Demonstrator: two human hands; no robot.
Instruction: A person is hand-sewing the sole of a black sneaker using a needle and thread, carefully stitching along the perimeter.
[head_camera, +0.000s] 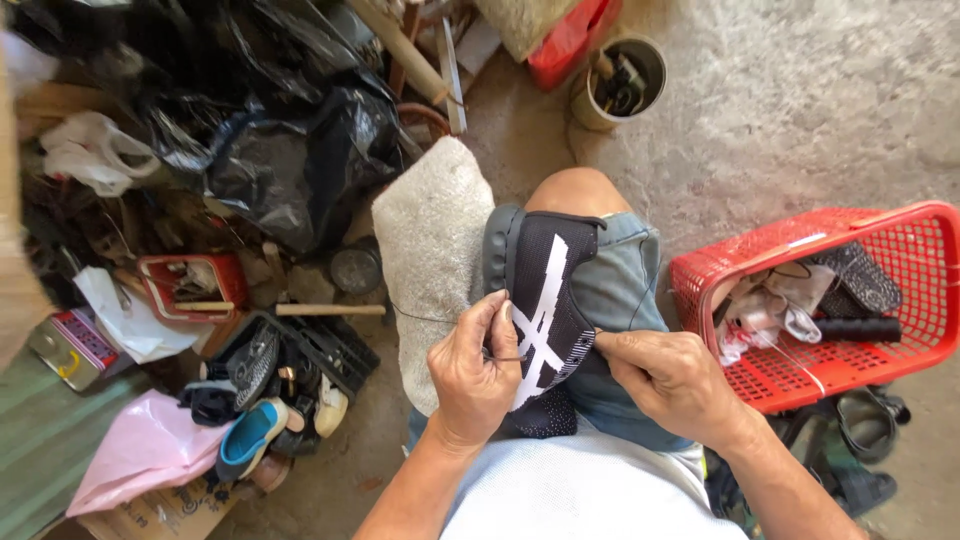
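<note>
At frame centre, a black shoe with white stripes lies on the person's knee. The left hand presses on its side, fingers pinching what looks like a needle. The right hand grips its right edge, fingers curled together. A red basket stands at right.

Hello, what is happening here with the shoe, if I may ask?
A person sits on the concrete floor with a black knit shoe with white stripes resting on the knee. The left hand pinches a thin needle or awl at the shoe's side, with a dark thread running off to the left. The right hand grips the shoe's other edge. A red basket of odds and ends stands on the right, and a pale cushion lies beside the knee.
</note>
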